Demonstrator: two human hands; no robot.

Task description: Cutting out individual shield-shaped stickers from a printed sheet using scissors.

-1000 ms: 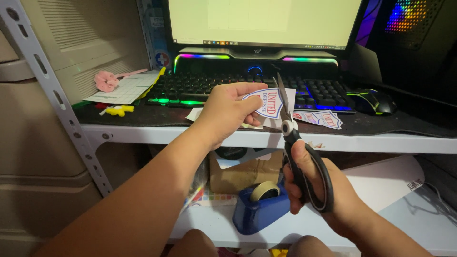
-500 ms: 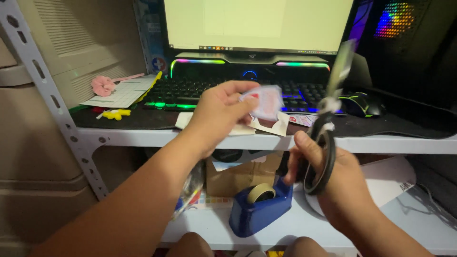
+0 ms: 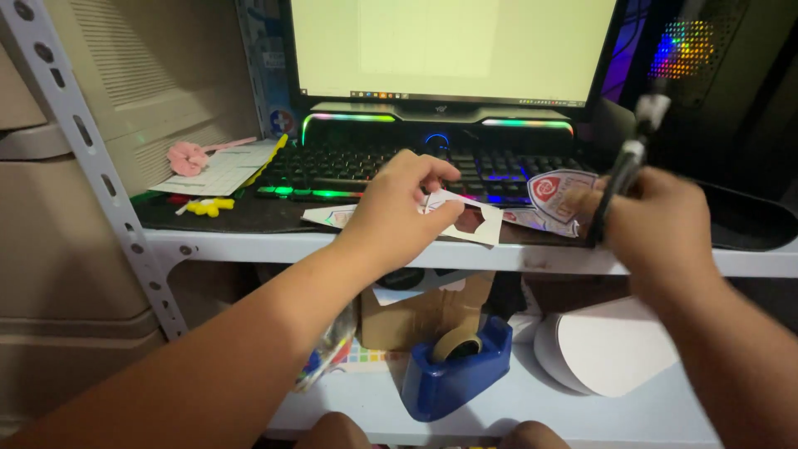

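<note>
Biggest risk here: the scissors (image 3: 633, 158) are held blades-up in the right hand (image 3: 657, 229), pretty close to the monitor (image 3: 453, 50) behind the keyboard (image 3: 416, 166), and a careless swing could get the screen scratched or the other hand nicked. The small shield-shaped cutout (image 3: 553, 189), just right of the keyboard's front edge, seems to be pinched by the same right hand, so it could easily be dropped or creased while both things are juggled at once.

Grip-wise, the left hand (image 3: 399, 212) is curled down over a white sheet of paper (image 3: 465, 220) lying in front of the keyboard, with the fingertips pressed together on its top edge. The sheet could be torn if it's tugged while part of it is still flat on the shelf.

The right hand is closed around the scissor handles, though it's blurred, so whether the blades are parted can't be told for sure.

Below the keyboard shelf, a blue tape dispenser (image 3: 453, 374) is parked next to a cardboard box (image 3: 416, 316). Left of the keyboard, a pink flower-ish thing (image 3: 187, 156) is lying on some paper.
</note>
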